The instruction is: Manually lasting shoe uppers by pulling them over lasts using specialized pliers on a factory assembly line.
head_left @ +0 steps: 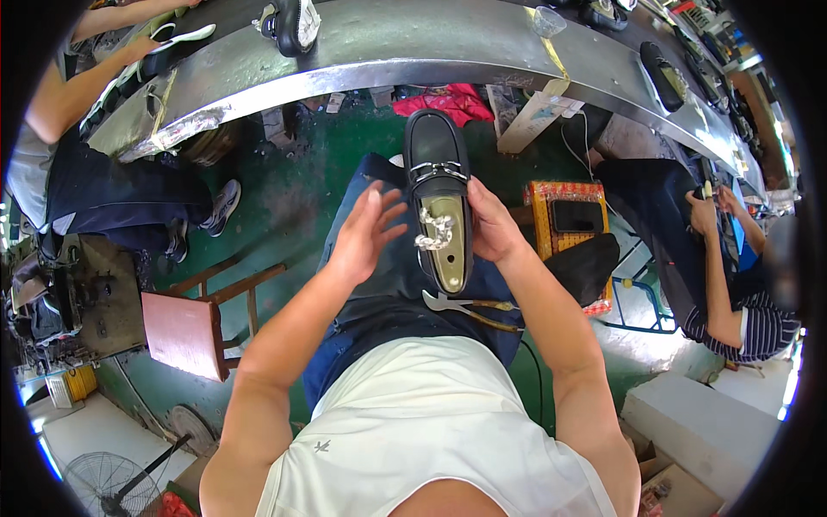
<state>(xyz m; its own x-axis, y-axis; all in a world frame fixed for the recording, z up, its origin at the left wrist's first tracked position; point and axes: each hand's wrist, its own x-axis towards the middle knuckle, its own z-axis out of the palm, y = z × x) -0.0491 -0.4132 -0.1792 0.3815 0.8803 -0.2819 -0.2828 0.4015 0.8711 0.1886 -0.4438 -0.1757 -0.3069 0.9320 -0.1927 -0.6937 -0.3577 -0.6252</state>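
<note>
My right fingers (pixel 484 205) hold the smooth, round-toed black shoe (pixel 437 140) by its side, above my lap, its metal buckle (pixel 438 171) shiny, its insole (pixel 446 258) olive; my left fingers (pixel 374 200) spread wide, just beside it.

From my remote station, I read the floor (pixel 258 224) as green and scuffed. Across the far side I observe a long metal-topped workbench (pixel 388 39); the lens bends its front edge into an arc. Left of centre I locate a wooden-framed chair (pixel 183 327) with a reddish-brown seat, glare covering its near portion. At right I identify a blue tubular frame (pixel 637 328) near a brightly lit floor patch. Lower left, I note a wire-cage fan (pixel 112 487). Lower right, I register a white block-shaped structure (pixel 689 414) and, at the rim, a bright light strip (pixel 791 379).
</note>
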